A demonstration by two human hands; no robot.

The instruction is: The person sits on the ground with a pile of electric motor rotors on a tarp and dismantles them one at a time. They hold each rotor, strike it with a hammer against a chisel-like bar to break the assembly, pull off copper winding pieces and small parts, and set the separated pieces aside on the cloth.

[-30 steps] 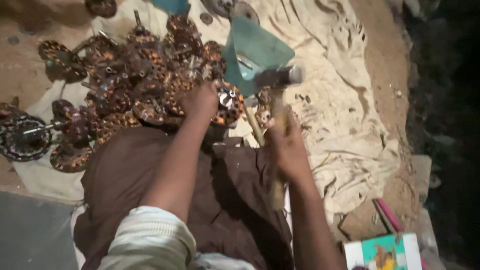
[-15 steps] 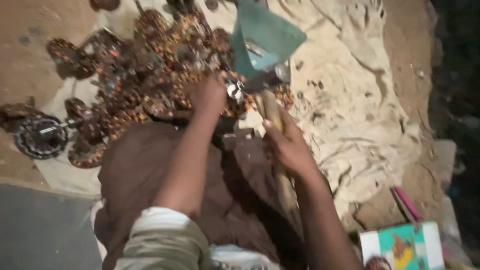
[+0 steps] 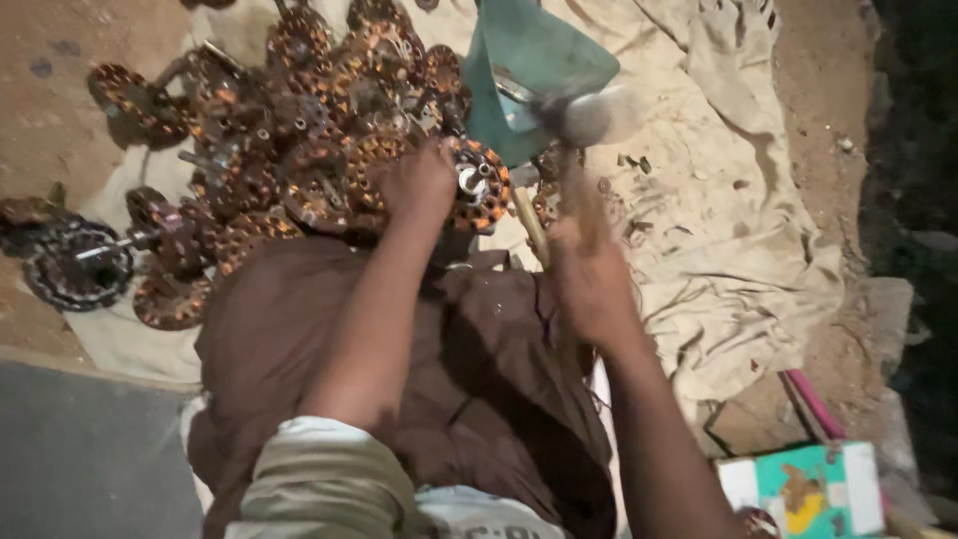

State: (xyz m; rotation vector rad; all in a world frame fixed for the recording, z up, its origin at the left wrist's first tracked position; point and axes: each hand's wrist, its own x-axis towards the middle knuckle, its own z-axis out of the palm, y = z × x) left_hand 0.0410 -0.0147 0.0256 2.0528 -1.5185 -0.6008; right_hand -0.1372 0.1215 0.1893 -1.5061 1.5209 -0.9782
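Left hand: my fingers are clenched around a round copper-wound stator. I hold it by its left side, its steel hub and shaft stub just right of my knuckles. It sits at the near edge of the heap, above my lap.

Right hand: fingers clenched on the wooden handle of a hammer. The handle runs up and away from my fist; the grey head is blurred, up and to the right of the stator, apart from it. The hand itself is also blurred.

A second wooden stick lies between my two hands, slanting up toward the stator. Cannot tell whether it touches it.

Heap of stators: many more rusty copper-wound pieces, piled beyond and to the left of my left fingers, some overlapping, some with shafts sticking out. One darker wheel-like piece lies far left of the left hand, apart from the heap.

A teal funnel-shaped piece stands just beyond the stator, behind the hammer head.

All rests on a pale crumpled cloth spread over earthen ground; small dark bits are scattered on it right of the hammer.

Brown garment covers my lap under both forearms. A colourful box sits near my right elbow, lower right, with a pink strip just beyond it.
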